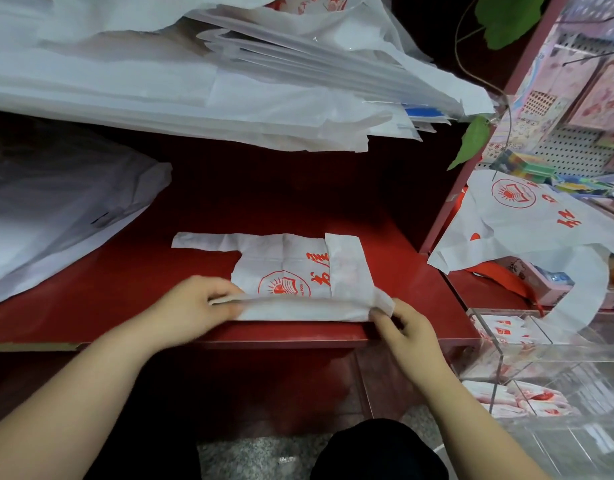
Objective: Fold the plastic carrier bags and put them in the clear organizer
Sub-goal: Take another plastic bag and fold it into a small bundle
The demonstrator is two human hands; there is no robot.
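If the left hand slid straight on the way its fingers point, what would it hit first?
The left hand already grips the carrier bag; beyond it, probably the right hand at the fold's other end.

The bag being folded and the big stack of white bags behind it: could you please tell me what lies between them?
Only bare red counter, as the head view shows; the bag and the stack lie apart.

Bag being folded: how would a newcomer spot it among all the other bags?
Find the red counter, front edge, centre. A white bag lies flat there, left hand and right hand holding its near edge. Unlike the pile behind, it is part-folded, red round emblem up, one handle pointing left.
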